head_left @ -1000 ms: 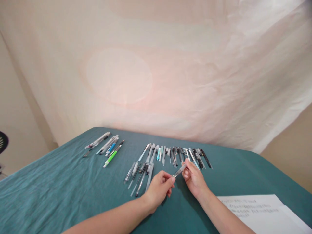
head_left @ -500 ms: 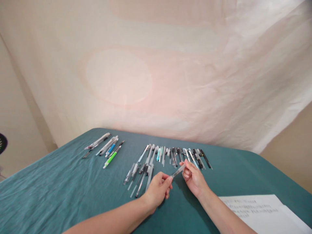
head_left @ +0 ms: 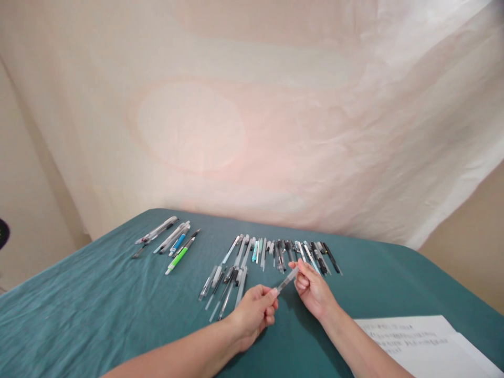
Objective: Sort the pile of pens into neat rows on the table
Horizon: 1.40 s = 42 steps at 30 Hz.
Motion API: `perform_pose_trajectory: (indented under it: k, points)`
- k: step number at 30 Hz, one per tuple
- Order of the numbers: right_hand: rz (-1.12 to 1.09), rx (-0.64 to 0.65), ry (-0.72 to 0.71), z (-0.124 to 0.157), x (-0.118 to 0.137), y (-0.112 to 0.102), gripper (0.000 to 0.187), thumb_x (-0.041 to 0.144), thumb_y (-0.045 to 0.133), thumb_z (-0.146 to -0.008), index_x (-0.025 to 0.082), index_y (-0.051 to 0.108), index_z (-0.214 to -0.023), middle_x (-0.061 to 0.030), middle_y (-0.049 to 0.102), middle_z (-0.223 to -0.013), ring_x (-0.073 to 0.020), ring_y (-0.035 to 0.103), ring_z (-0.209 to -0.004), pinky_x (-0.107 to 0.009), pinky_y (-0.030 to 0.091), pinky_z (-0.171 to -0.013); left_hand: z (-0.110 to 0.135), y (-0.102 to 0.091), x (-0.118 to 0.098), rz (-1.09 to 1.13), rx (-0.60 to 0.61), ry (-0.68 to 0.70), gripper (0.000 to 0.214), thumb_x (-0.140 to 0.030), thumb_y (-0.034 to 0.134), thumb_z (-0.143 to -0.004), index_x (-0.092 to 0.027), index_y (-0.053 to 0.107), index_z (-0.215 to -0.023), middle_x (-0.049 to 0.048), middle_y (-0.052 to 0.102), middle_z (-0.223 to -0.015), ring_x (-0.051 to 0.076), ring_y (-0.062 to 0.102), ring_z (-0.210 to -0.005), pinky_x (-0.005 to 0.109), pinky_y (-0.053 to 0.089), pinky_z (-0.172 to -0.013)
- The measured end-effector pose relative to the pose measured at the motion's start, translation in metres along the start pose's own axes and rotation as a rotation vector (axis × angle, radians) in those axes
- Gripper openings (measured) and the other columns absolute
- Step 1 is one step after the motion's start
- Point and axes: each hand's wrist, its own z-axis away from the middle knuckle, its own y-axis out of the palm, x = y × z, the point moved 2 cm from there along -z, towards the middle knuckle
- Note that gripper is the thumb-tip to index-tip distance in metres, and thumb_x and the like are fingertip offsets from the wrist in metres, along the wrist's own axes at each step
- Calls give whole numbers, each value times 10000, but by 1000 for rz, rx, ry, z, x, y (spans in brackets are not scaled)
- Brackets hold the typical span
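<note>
Between my two hands is a clear, greyish pen [head_left: 287,280], slanting up to the right above the table. My left hand [head_left: 255,312] pinches its lower end between thumb and fingers. At the upper end, the fingertips of my right hand [head_left: 314,289] are closed on it. A loose bunch of clear and black pens [head_left: 226,286] lies just left of and beyond my left hand. Past my right hand stretches a row of black, grey, white and light blue pens [head_left: 281,252], partly hidden by my fingers.
Farther left on the green tablecloth [head_left: 98,299] lie a green pen [head_left: 180,260], a blue-and-white pen [head_left: 178,243] and several clear ones [head_left: 157,230]. White paper with handwriting [head_left: 409,341] rests by my right forearm. A pale cloth [head_left: 252,131] hangs behind the table.
My left hand has shifted very slightly down, and the pen tilts a little more steeply. My right hand has hardly moved.
</note>
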Motion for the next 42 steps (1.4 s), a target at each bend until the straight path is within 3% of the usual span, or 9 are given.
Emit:
perform_pose_trajectory:
  k: [6,12,15,19,25,28,34,40,42]
  points:
    - [12,5,-12,1,1,1,204,342,678,-654,162,622,-732,-18,658,-809,-4,285,-351,-174,287,-335,3,4,-4,249,91,-220,152,-203,539,-788,-112,460,-695,-25,451,-598,-30,290,-378,93,224,-367]
    - [-35,23,8,3,-3,6,234,380,633,-703,177,622,-819,-36,657,-913,-23,382,-398,-173,365,-369,3,5,-5,278,96,-213,137,-195,558,-772,-118,468,-702,-21,461,-609,-21,343,-401,89,292,-391]
    - [-99,-16,32,1,-7,5,246,398,637,-700,165,616,-777,-9,642,-738,-28,394,-403,-155,359,-355,2,4,-3,218,64,-123,149,-199,559,-770,-129,454,-691,-26,465,-588,-10,346,-404,102,302,-400]
    - [-102,-54,13,-1,-9,1,223,357,681,-668,153,590,-656,55,476,-485,-33,366,-389,-141,344,-340,1,4,0,146,38,-65,155,-216,555,-773,-136,445,-698,-27,476,-577,4,357,-418,121,317,-421]
    - [-62,-13,0,-2,-7,-1,184,309,689,-668,136,628,-680,74,396,-434,-25,317,-374,-138,327,-336,3,5,0,90,24,-85,172,-240,542,-778,-141,425,-702,-34,462,-572,7,341,-416,134,276,-417]
    - [-66,7,-9,-3,-6,-1,164,283,684,-674,132,646,-725,49,482,-503,-19,306,-381,-133,326,-333,4,5,0,84,50,-105,190,-282,536,-779,-142,424,-717,-39,449,-570,2,311,-402,137,225,-402]
    - [-115,33,17,-1,-6,2,222,321,636,-719,140,645,-848,-37,633,-878,-6,363,-415,-134,361,-350,4,6,-1,67,72,-108,204,-317,522,-780,-136,434,-754,-43,437,-577,0,294,-405,145,205,-412]
    - [-106,-18,5,-1,-9,3,197,323,648,-715,131,628,-677,43,519,-487,-22,382,-392,-122,351,-344,5,7,-1,40,81,-96,186,-288,512,-785,-149,398,-736,-40,443,-584,13,322,-420,156,223,-426]
    - [-102,-22,0,-2,-9,1,161,279,667,-703,125,629,-680,49,508,-476,-17,375,-393,-115,347,-346,6,8,-2,41,86,-105,185,-291,513,-784,-144,407,-745,-40,438,-584,12,322,-422,156,223,-428]
